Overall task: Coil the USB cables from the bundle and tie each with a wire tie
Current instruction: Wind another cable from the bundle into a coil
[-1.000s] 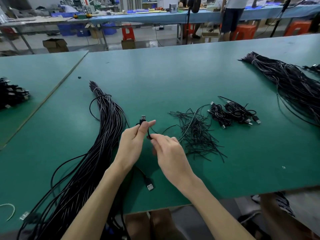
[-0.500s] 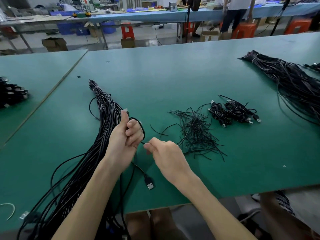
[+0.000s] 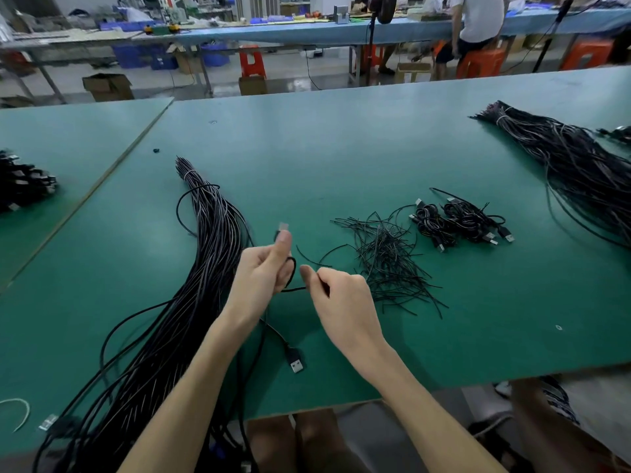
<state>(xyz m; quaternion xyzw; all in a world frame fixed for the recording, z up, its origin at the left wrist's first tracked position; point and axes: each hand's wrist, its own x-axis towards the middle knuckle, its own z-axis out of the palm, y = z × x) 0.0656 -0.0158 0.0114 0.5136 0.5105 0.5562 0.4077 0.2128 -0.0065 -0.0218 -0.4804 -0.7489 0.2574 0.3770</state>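
A long bundle of black USB cables (image 3: 191, 291) lies on the green table (image 3: 341, 158), running from the near left edge toward the middle. My left hand (image 3: 259, 281) grips one black cable near its small plug (image 3: 283, 227), which sticks up past my thumb, with a loop of cable beside the fingers. My right hand (image 3: 336, 295) pinches the same cable a little to the right. The cable's other end, a USB plug (image 3: 296, 363), rests on the table below my hands. A loose pile of black wire ties (image 3: 386, 261) lies just right of my right hand.
Several coiled, tied cables (image 3: 461, 223) lie beyond the ties. A second big cable bundle (image 3: 573, 165) stretches along the far right. More coiled cables (image 3: 24, 182) sit on the left table. A person sits at a far bench (image 3: 478, 25).
My left hand has turned and moved right, so the small plug now points up past the thumb. My right hand keeps its pinch on the cable, and a loop has formed at the left hand.
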